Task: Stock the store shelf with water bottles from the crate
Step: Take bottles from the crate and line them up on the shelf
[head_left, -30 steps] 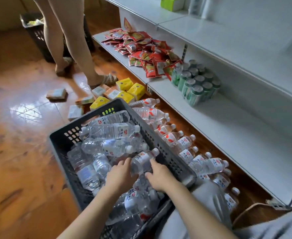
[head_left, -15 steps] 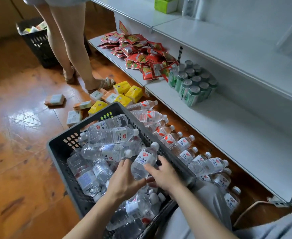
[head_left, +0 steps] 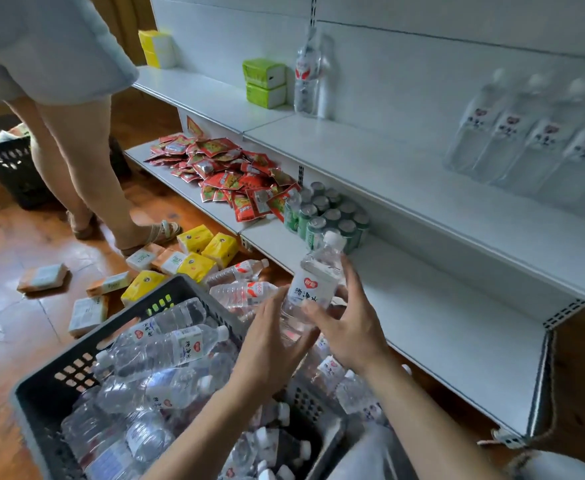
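A dark grey crate (head_left: 87, 355) at the lower left holds several clear water bottles lying on their sides. One water bottle (head_left: 315, 285) with a white cap and a white label is raised above the crate's right rim, tilted toward the white bottom shelf (head_left: 440, 323). My right hand (head_left: 350, 327) grips it, thumb across the label and fingers behind. My left hand (head_left: 273, 341) touches its lower part with fairly straight fingers. Several more water bottles (head_left: 526, 140) stand in a blurred row on the middle shelf (head_left: 405, 174) at the right.
Green cans (head_left: 325, 213) and red sachets (head_left: 228, 174) sit on the bottom shelf's left part. Loose bottles (head_left: 242, 282) and tissue packs (head_left: 197, 251) lie on the wooden floor. A person's legs (head_left: 87, 168) stand by a black basket (head_left: 7, 164). Green boxes (head_left: 265, 83) sit higher up.
Both hands lifted one bottle out of the crate and carried it up and right toward the shelf. My view tilted up, bringing the middle shelf and its bottles into sight.
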`<control>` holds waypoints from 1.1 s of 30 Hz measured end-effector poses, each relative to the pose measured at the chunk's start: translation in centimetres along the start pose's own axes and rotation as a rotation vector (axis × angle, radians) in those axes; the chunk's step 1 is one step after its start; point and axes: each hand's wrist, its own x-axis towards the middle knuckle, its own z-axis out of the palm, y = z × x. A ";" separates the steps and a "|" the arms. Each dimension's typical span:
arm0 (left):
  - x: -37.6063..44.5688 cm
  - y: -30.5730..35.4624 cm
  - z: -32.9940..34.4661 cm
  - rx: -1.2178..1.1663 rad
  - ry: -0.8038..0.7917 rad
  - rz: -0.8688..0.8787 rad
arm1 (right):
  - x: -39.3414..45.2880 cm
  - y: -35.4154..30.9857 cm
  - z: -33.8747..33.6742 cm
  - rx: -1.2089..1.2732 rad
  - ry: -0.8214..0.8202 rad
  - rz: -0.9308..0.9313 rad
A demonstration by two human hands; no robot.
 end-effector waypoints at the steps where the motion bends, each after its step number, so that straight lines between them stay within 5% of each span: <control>1: 1.2 1.2 0.3 -0.015 -0.008 0.036 | 0.6 -0.4 -1.3 -0.012 0.037 -0.022; 9: 11.4 10.9 3.7 -0.140 -0.139 0.193 | 6.0 -1.9 -11.0 -0.101 0.282 -0.124; 18: 21.3 18.5 9.3 -0.273 -0.067 0.272 | 13.5 -2.6 -19.3 -0.086 0.443 -0.041; 33: 31.8 18.3 18.3 -0.190 -0.115 0.321 | 23.1 3.2 -24.0 -0.217 0.499 -0.044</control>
